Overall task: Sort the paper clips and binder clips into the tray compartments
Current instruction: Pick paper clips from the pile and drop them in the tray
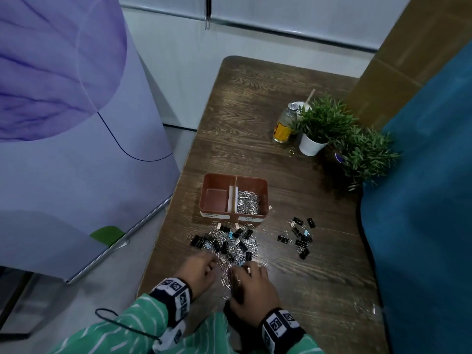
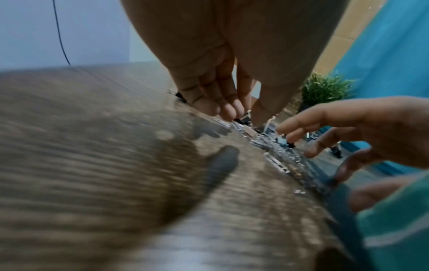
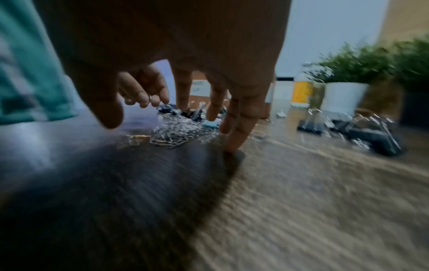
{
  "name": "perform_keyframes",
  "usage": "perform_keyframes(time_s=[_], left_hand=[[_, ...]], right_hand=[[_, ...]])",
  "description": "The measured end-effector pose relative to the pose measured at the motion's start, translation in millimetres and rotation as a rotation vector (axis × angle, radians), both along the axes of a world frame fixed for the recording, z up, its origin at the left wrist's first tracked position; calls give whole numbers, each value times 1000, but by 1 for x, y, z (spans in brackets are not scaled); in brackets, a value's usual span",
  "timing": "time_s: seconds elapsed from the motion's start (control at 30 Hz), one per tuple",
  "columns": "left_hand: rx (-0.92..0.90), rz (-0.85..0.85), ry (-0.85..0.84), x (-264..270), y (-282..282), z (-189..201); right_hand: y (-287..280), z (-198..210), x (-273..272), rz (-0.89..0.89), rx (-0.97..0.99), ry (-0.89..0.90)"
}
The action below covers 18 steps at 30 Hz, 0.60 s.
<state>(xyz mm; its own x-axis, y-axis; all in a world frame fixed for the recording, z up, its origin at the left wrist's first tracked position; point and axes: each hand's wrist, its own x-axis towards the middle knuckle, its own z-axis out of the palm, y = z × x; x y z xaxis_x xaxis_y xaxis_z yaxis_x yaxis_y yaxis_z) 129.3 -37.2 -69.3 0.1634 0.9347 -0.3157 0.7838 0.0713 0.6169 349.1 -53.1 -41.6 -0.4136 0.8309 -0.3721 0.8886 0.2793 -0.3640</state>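
A brown two-compartment tray (image 1: 206, 198) stands mid-table; its left compartment is bare and its right one holds silver paper clips (image 1: 248, 201). In front of it lies a mixed pile (image 1: 227, 242) of paper clips and black binder clips. A separate group of binder clips (image 1: 298, 237) lies to the right. My left hand (image 1: 213, 261) and right hand (image 1: 251, 268) hover side by side at the pile's near edge. The left hand's fingers (image 2: 228, 111) point down onto the clips. In the right wrist view my right hand (image 3: 170, 131) has its fingers spread, tips on the table beside the paper clips (image 3: 173, 135).
A glass bottle (image 1: 283, 123) with a yellow label, a white potted plant (image 1: 313, 144) and a second plant (image 1: 367, 157) stand at the back right. A blue cloth (image 1: 421, 200) borders the table's right side. The table's left edge (image 1: 163, 226) drops to the floor.
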Motion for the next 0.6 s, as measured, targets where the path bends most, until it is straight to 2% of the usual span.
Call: perform_keyframes(time_s=[0.1, 0.3, 0.6], left_hand=[[40, -72, 115, -31, -9, -5], [41, -297, 369, -52, -33, -7], [33, -430, 412, -61, -34, -5]], right_hand=[[-3, 2, -13, 141, -34, -106], [1, -5, -32, 146, -63, -203], [4, 0, -7, 301, -41, -231]])
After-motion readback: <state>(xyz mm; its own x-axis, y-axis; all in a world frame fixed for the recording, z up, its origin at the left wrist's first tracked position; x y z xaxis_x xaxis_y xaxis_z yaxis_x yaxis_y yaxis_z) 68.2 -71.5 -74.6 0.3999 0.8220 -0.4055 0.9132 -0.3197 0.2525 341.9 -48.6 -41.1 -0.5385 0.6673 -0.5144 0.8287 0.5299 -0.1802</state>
